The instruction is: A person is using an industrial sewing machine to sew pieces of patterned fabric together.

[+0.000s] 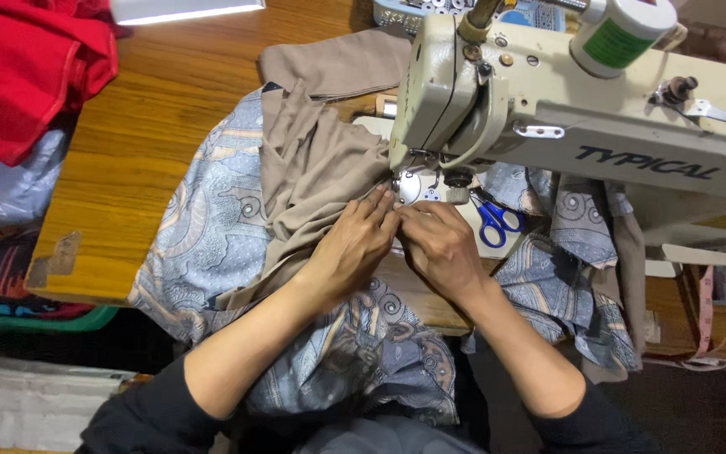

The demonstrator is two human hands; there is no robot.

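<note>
Wooden surface (153,126) carries a cream sewing machine (548,109) at far right. Patterned blue-grey fabric (212,227) lies across the near middle of the surface, with plain tan fabric (313,168) laid over it and running up to the needle area. Left hand (353,248) rests on the tan fabric, fingers together, pressing it flat just near of the presser foot (409,187). Right hand (440,248) sits just beside it, fingertips pinched on the cloth edge. Blue-handled scissors (497,220) lie right of the hands. Red cloth (27,67) sits far left.
</note>
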